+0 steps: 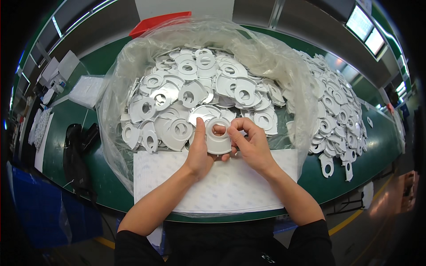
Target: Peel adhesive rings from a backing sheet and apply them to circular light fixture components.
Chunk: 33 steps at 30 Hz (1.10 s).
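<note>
Between my two hands is a white plastic part (218,144), a flat flared plate with a raised ring round a hole. My left hand (200,153) grips its left side, thumb upright, with fingers passing behind it. The right hand (250,144) pinches the ring's right edge between thumb and fingers. Both hands are above the near edge of a heap of similar white parts (179,128), which lies in a large clear plastic bag (117,88) with its mouth spread wide. White paper sheets (213,186) lie under my wrists and forearms.
A second heap of white parts (335,115) covers the green table (377,150) on the right. A red tray (157,23) stands behind the bag. To the left are a black bag-like item (76,155) and a clear plastic packet (86,91). Something blue (44,213) hangs at the lower left.
</note>
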Motion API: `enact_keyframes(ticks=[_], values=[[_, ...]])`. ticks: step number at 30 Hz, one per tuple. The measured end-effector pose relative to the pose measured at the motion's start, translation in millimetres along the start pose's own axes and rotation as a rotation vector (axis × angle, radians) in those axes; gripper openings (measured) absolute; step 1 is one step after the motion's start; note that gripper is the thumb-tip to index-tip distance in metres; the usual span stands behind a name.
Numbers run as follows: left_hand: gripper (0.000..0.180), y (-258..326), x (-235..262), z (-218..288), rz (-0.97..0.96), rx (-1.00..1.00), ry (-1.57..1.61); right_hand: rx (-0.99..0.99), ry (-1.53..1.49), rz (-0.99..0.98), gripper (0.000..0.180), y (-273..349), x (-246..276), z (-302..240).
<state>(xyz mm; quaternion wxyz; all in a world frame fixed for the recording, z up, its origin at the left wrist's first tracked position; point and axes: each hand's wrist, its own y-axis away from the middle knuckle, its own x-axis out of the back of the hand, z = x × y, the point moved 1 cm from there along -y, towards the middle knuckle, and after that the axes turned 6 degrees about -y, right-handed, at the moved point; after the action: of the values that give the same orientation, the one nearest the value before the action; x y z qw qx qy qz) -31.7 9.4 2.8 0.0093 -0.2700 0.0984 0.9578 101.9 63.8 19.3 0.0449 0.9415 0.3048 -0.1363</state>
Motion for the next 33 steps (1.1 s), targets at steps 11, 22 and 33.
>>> enact_keyframes(ticks=[11,22,33], values=[[0.019,1.7,-2.8,4.0,0.026,0.001,-0.074,0.117,0.127,0.037,0.01,3.4,-3.7,-1.8],[0.013,1.4,0.2,1.3,-0.007,-0.009,-0.073,0.772,0.89,0.238,0.011,0.0,1.4,-10.9],[0.023,2.6,-2.9,-4.0,-0.059,-0.009,-0.282,0.199,0.408,0.203,0.016,-3.3,15.5,-7.2]])
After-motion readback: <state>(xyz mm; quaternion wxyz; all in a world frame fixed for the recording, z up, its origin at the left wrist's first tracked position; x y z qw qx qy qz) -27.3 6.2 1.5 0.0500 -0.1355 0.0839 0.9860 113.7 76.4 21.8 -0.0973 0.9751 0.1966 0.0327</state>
